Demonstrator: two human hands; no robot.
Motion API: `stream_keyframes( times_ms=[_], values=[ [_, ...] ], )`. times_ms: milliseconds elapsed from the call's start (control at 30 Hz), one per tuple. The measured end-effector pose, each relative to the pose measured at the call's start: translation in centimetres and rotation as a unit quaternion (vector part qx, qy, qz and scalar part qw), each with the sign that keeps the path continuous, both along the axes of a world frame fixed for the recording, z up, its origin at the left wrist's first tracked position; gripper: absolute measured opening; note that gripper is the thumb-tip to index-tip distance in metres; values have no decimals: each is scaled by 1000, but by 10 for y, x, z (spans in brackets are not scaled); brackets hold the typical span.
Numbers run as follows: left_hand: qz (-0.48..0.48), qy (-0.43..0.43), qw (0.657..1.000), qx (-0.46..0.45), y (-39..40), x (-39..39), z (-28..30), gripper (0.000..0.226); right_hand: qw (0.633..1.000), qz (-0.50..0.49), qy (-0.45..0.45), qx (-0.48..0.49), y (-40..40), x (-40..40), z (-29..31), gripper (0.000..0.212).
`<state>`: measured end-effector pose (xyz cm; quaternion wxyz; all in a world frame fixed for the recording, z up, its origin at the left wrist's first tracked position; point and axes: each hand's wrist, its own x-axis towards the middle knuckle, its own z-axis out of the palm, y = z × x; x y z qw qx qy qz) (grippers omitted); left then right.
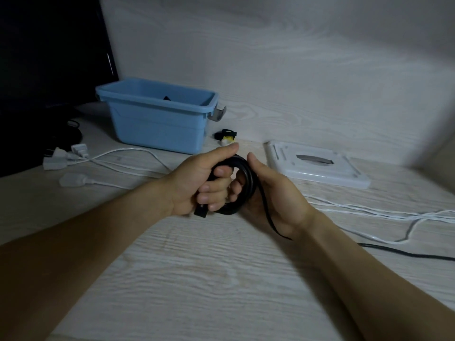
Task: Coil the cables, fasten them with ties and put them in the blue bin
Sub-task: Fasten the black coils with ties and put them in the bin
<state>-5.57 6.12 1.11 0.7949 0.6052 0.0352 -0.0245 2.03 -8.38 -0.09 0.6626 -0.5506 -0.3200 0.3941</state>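
Observation:
A black cable [248, 183] is wound into a small coil at the middle of the table. My left hand [197, 183] grips the coil from the left, its fingers through the loop, and a black plug sticks out below its palm. My right hand [275, 193] cups the coil from the right; the loose tail runs across that palm and off to the right along the table. The blue bin [157, 119] stands behind, with something dark inside. A small roll of ties [225, 136], black and yellow, lies just right of the bin.
White cables with plugs [73, 158] lie at the left, and more white cable [394, 215] trails across the right side. A flat white plastic lid [315, 166] rests at the back right. A dark monitor [49, 57] stands at the far left.

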Motion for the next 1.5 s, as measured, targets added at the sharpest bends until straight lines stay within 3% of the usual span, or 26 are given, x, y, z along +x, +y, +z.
stream_keyframes(
  times_ms=[200, 433, 533, 667, 733, 800, 900, 967, 1167, 1333, 1500],
  values=[
    [-34, -22, 998, -41, 0, -1, 2, 43, 996, 3, 79, 38, 2, 1, 3, 43],
    [-114, -1, 987, -111, -2, -3, -1, 37, 988, -145, 6, -48, 2, 2, 3, 38],
    [-73, 17, 994, -75, -3, 0, 0, 39, 988, -143, -14, -53, 6, 1, 0, 43],
    [5, 32, 999, -41, 0, -1, -1, 49, 998, -57, -8, -20, 6, 2, -2, 48],
    [34, 26, 998, -51, 1, 0, -3, 50, 996, -62, -58, -20, 4, 4, -1, 50],
    [56, 18, 996, -65, 1, 1, -4, 47, 983, -111, -146, -32, 3, 6, -1, 53],
    [85, 9, 993, -86, 5, 2, -3, 43, 928, -199, -311, -53, 1, 9, -1, 51],
    [109, -4, 989, -101, 10, 2, 0, 42, 899, -231, -365, -65, -3, 14, 1, 47],
    [204, -40, 966, -155, 20, 3, 4, 44, 843, -283, -447, -100, -16, 33, 0, 35],
    [301, -67, 922, -234, 32, 5, 7, 44, 793, -319, -490, -171, -18, 44, -2, 27],
    [339, -94, 892, -285, 40, 12, 11, 50, 797, -313, -483, -182, -15, 43, -6, 23]
  ],
)
